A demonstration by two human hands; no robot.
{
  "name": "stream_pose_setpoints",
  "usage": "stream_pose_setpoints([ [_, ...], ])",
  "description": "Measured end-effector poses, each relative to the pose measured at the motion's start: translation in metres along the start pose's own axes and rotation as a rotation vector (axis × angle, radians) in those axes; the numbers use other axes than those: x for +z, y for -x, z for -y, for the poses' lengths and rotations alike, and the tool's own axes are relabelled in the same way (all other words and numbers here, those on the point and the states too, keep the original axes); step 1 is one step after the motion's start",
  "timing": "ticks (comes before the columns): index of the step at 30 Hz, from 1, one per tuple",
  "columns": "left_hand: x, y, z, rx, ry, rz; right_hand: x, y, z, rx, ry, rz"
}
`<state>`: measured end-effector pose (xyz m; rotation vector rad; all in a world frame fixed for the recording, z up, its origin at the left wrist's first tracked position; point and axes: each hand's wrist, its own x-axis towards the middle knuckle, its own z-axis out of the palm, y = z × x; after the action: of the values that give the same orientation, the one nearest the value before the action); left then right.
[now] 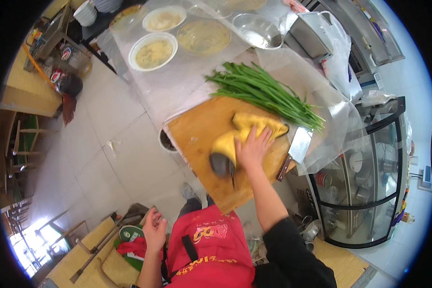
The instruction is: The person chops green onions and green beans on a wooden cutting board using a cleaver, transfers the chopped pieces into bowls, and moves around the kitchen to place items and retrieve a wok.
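My right hand (253, 149) presses on a bunched yellow cloth (261, 124) with its fingers spread over the fabric. The cloth lies on a wooden cutting board (198, 129); its lower end has a dark, blurred part. To the right of that hand a cleaver (299, 145) with a brown handle rests at the board's edge. A bundle of green Chinese chives (264, 93) lies along the board's far side. Away from the board, my left hand (154, 228) hangs beside my red apron (208, 248), fingers loosely curled, with nothing visible in it.
Past the board stand white bowls (153, 51) with pale yellow contents, a wide shallow bowl (204, 37) and a metal basin (257, 31). Clear plastic sheeting (331, 118) drapes over the table's right side. A glass display case (360, 180) stands at right, a green-backed chair (129, 234) lower left.
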<state>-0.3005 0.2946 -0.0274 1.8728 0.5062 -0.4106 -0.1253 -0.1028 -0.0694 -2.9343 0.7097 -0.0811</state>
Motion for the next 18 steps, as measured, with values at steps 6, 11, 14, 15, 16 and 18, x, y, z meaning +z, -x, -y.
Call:
stream_pose_setpoints([
  [6,-0.016,0.007,0.025,-0.095,0.247,-0.064,0.027,0.035,0.081,-0.712,-0.283,0.097],
  [11,0.000,0.000,0.021,-0.035,0.168,0.085,-0.035,0.106,-0.045,-0.907,-0.145,0.336],
  [14,0.000,0.007,0.022,-0.017,0.158,0.109,-0.037,0.054,-0.066,-0.265,0.304,0.189],
  [15,-0.003,0.013,0.023,-0.017,0.176,0.135,-0.026,0.028,-0.055,-0.094,0.261,0.148],
  [16,-0.007,0.017,0.023,-0.036,0.122,0.107,-0.015,-0.002,-0.036,0.028,0.157,0.017],
  [18,-0.011,0.023,0.025,-0.105,0.111,0.075,0.018,-0.024,0.023,0.041,0.061,-0.160],
])
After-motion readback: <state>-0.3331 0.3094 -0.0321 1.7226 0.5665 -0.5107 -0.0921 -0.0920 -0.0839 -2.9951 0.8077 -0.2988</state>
